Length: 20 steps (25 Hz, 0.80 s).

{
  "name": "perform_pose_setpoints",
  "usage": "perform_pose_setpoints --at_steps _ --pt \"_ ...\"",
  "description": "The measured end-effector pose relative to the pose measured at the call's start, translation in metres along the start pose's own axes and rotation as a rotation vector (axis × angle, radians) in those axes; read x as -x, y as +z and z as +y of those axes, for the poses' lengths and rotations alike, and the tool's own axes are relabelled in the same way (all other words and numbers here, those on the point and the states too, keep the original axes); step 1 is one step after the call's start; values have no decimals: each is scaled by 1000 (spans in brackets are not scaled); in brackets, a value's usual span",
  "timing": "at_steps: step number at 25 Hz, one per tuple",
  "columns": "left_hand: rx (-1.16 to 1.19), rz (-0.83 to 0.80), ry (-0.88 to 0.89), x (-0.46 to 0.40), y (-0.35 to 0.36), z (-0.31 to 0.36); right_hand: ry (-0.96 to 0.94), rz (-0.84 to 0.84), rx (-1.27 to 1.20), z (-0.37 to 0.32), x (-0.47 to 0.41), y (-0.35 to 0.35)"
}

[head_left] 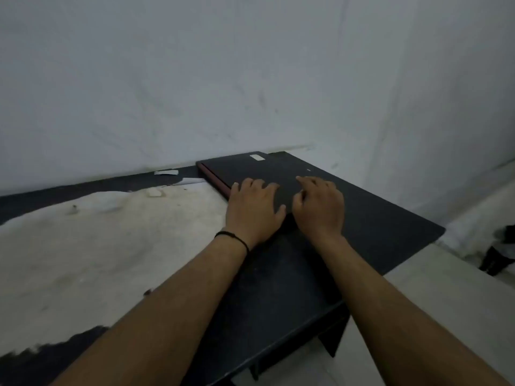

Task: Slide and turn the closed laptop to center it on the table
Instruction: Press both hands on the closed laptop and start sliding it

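The closed black laptop (245,169), with a dark red side edge and a small white sticker on its lid, lies at the far right corner of the table (376,218), close to the wall. My left hand (252,208) rests flat on the lid near the laptop's left front corner, fingers spread, a black band on the wrist. My right hand (320,204) lies on the lid just to the right, fingers slightly curled and pressing down. Both hands touch the laptop from above; neither wraps around an edge.
The table's dark top is worn to a pale patch (97,246) across its left and middle. Scraps of white paper (166,172) lie by the wall. The table's right edge drops to a light floor, where a dark object (498,260) sits.
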<state>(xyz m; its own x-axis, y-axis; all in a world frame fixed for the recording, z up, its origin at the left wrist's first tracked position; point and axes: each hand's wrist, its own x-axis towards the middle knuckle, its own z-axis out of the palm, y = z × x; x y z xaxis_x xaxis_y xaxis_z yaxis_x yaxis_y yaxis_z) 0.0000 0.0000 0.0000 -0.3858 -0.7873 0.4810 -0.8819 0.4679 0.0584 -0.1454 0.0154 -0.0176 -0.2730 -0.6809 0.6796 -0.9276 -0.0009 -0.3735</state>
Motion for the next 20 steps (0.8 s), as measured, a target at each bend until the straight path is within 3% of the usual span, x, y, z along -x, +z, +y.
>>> perform_pose_setpoints --at_steps 5,12,20 --pt "42 -119 8 -35 36 30 109 -95 95 38 -25 19" --pt "-78 -261 -19 -43 64 34 524 -289 0 65 -42 37" --pt "-59 -340 43 -26 44 17 604 -261 -250 55 -28 7"
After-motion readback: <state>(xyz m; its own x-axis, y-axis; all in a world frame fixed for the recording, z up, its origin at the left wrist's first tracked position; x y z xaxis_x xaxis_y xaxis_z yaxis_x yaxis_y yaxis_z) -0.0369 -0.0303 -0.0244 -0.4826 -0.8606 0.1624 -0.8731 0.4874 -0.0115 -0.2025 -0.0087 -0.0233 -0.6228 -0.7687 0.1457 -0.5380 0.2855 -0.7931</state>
